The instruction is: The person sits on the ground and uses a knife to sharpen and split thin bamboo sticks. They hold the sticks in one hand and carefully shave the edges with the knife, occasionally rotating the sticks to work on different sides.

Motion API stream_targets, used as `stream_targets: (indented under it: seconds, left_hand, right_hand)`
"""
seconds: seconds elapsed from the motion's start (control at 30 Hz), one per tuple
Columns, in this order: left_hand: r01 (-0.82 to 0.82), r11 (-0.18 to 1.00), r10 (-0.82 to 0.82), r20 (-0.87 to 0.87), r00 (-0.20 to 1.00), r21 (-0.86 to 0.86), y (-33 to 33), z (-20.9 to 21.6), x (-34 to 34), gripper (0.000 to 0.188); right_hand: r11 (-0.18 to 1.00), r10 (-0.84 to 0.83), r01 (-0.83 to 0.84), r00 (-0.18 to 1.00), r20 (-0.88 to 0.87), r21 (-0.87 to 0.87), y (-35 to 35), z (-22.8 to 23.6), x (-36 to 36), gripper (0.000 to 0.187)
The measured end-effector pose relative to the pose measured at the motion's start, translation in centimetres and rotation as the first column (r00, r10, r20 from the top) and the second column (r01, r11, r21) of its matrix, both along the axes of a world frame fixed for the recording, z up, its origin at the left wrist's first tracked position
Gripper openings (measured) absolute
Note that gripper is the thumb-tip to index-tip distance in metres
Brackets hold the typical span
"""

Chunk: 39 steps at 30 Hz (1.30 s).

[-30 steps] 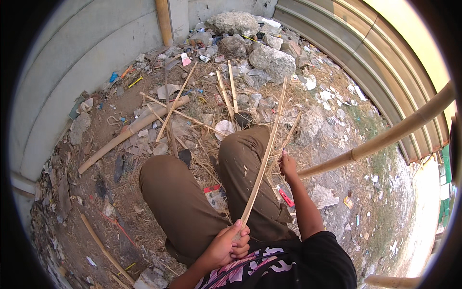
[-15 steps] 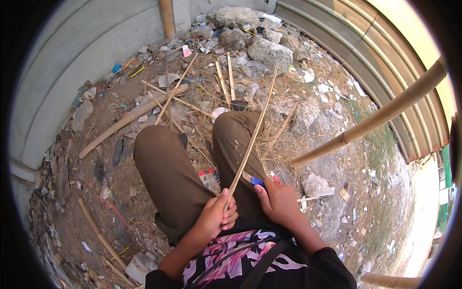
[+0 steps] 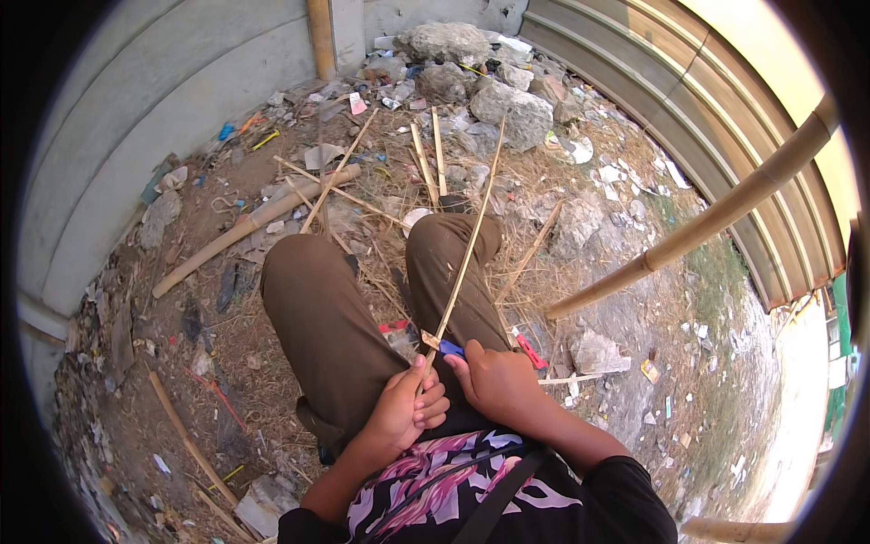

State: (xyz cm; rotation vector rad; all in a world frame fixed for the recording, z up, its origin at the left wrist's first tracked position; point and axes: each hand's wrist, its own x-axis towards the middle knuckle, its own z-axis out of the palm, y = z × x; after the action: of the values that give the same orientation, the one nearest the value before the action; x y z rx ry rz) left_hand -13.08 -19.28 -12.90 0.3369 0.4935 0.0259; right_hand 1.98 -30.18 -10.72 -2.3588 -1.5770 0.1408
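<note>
My left hand (image 3: 414, 405) is closed around the lower end of a long, thin bamboo strip (image 3: 470, 251). The strip slants up and away over my right knee. My right hand (image 3: 497, 379) grips a small knife with a blue handle (image 3: 450, 348). Its blade (image 3: 430, 340) lies against the strip just above my left fingers. Most of the knife's handle is hidden in my right fist. A red object (image 3: 529, 349) shows just beyond the right hand; its kind is unclear.
Several bamboo strips (image 3: 423, 163) lie beyond my knees, near a thick bamboo pole (image 3: 249, 222). Another pole (image 3: 698, 222) slants in from the right. Rocks (image 3: 512, 111) and litter cover the ground at the back. A grey wall (image 3: 154, 109) and a corrugated metal fence (image 3: 725, 109) enclose the area.
My right hand has moved left, bringing the blue-handled knife from beside the strip onto it. The strip's far tip has shifted left. More of the red object is now uncovered.
</note>
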Motion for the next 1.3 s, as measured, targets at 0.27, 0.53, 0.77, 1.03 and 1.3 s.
stream_targets:
  seconds: [0.27,0.53,0.77,1.03,1.3]
  left_hand:
    - [-0.003,1.000,0.002,0.023,1.000,0.030,-0.1,0.5,-0.3,0.042]
    - [-0.048,0.995,0.054,0.068,0.996,-0.088,0.3,-0.5,-0.2,0.032]
    - [-0.002,0.990,0.005,0.017,1.000,-0.141,0.2,-0.8,-0.7,0.028]
    - [-0.001,0.989,0.000,-0.006,1.000,-0.150,0.3,-0.7,-0.6,0.026]
    - [-0.008,0.998,0.008,0.002,1.000,-0.059,0.2,0.3,-0.7,0.027]
  right_hand:
    - [0.984,-0.153,0.157,0.987,0.046,-0.088,1.0,-1.5,5.0,0.045]
    - [0.998,-0.054,0.055,0.985,-0.161,0.002,0.2,0.7,2.4,0.041]
    - [0.987,0.107,-0.121,0.986,-0.128,-0.105,-0.1,1.4,-0.6,0.040]
    - [0.980,0.147,-0.156,0.986,-0.075,-0.121,0.0,0.9,0.3,0.038]
    - [0.978,-0.084,0.081,0.996,-0.005,-0.190,0.7,-0.2,5.0,0.045]
